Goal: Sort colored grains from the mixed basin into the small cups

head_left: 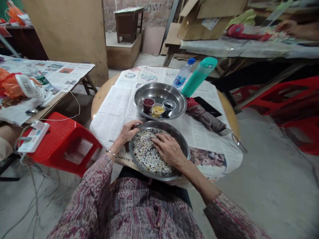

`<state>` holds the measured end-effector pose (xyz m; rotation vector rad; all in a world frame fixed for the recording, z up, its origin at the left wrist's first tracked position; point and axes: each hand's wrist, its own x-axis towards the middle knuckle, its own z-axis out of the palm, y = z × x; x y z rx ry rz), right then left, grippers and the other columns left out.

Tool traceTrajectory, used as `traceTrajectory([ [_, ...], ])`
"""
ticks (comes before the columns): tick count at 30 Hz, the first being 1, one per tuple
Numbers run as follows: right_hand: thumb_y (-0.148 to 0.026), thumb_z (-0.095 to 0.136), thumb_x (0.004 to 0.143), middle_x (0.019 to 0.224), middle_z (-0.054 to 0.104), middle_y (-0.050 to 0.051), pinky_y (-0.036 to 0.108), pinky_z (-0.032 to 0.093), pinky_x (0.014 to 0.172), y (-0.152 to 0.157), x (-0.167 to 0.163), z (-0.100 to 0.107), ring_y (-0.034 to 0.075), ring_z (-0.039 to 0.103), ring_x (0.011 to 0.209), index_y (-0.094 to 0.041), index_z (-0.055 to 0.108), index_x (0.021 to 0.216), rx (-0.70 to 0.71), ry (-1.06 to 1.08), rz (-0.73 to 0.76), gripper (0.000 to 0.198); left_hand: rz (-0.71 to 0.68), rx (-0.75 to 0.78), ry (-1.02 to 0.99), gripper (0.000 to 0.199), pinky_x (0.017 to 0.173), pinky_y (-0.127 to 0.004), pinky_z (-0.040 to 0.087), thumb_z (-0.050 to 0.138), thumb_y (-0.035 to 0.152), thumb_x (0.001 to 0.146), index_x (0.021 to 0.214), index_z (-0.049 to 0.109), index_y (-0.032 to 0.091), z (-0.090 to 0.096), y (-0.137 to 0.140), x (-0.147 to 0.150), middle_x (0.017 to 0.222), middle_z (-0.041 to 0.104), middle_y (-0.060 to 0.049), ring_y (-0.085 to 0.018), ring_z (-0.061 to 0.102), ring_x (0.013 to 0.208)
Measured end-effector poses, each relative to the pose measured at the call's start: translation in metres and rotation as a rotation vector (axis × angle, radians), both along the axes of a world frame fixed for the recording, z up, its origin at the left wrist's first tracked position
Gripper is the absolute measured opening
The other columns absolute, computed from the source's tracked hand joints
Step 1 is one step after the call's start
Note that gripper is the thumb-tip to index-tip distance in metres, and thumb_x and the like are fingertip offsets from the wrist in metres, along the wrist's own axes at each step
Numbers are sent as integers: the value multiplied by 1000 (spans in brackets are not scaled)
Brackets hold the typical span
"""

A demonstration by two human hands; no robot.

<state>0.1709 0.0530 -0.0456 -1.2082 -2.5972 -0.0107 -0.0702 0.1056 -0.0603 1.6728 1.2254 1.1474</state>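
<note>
My left hand (129,131) grips the left rim of a round stainless-steel basin (184,146). Inside lies a layer of mixed grains (149,156), mostly white with dark and yellow bits. Fingers apart, my right hand (169,148) rests on the grains, its fingertips near the middle of them. Just behind stands a second steel basin (159,89) holding small clear cups: one of dark red beans (149,102), one of yellow grains (158,111) and one of black contents (169,105).
Newspaper (112,106) covers the round table. A plastic bottle (183,74), green bottle (200,74), folded umbrella (206,118) and black phone-like object (208,107) stand or lie beyond the basins. To the left, a red stool (62,139) carries a power strip (35,136) with trailing cords.
</note>
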Motion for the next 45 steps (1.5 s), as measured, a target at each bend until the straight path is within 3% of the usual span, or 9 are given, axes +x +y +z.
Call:
traceTrajectory([
  [7, -33, 49, 99, 109, 67, 11, 41, 53, 90, -38, 34, 1, 26, 62, 103, -19, 65, 114, -73, 66, -75, 26, 9, 12, -23, 31, 61, -22, 36, 60, 11, 74, 102, 72, 17, -4, 1, 2, 65, 44, 6, -10, 40, 61],
  [12, -29, 52, 98, 112, 64, 10, 37, 57, 86, -53, -4, 4, 21, 64, 101, -22, 58, 122, -238, 205, 100, 25, 9, 9, -19, 30, 61, -22, 36, 60, 9, 74, 100, 72, 17, -3, 1, 2, 65, 44, 6, -9, 40, 61],
  [17, -14, 41, 99, 105, 64, 10, 35, 56, 84, -27, -46, 2, 20, 62, 95, -21, 64, 111, -256, 226, 183, 27, 22, 0, -16, 29, 60, -22, 36, 59, 11, 74, 100, 71, 18, -2, 1, 3, 64, 43, 6, -10, 39, 60],
  [22, -10, 41, 95, 101, 65, 11, 38, 53, 87, 15, -39, 0, 24, 60, 95, -19, 68, 106, -136, 226, -34, 31, 33, -1, -7, 30, 59, -21, 35, 61, 8, 74, 101, 72, 17, -1, 1, 3, 63, 43, 7, -9, 40, 59],
  [26, -26, 49, 97, 109, 67, 14, 46, 49, 94, 27, -39, -2, 29, 57, 105, -19, 69, 112, -42, 225, -201, 26, 15, 14, -1, 30, 59, -21, 34, 60, 7, 75, 102, 72, 16, 0, 0, 3, 63, 43, 7, -9, 40, 59],
  [32, -33, 57, 96, 125, 64, 12, 46, 49, 99, -6, -64, 5, 28, 54, 116, -20, 67, 115, -136, 217, 76, 25, 15, 18, -24, 28, 61, -22, 37, 59, 9, 76, 100, 71, 16, 2, -1, 4, 65, 45, 7, -9, 42, 60],
  [35, -26, 56, 95, 117, 65, 12, 44, 52, 95, -25, -53, 14, 25, 57, 109, -18, 67, 105, -208, 171, 251, 16, 16, 12, -41, 28, 61, -22, 37, 60, 9, 75, 100, 71, 16, 1, 0, 4, 64, 42, 7, -9, 40, 59],
  [38, -21, 52, 96, 105, 67, 9, 41, 54, 89, -37, -23, 18, 22, 59, 100, -20, 67, 94, -250, 128, 289, 15, 10, 1, -44, 27, 60, -22, 37, 61, 10, 75, 99, 71, 18, 0, 1, 4, 63, 43, 7, -9, 40, 59],
  [45, -21, 48, 96, 101, 66, 10, 41, 55, 89, -20, 37, 3, 25, 63, 98, -22, 69, 99, -129, 139, -111, 22, 11, 18, -32, 26, 60, -23, 36, 61, 11, 76, 99, 71, 18, 0, 0, 4, 63, 44, 6, -9, 40, 59],
])
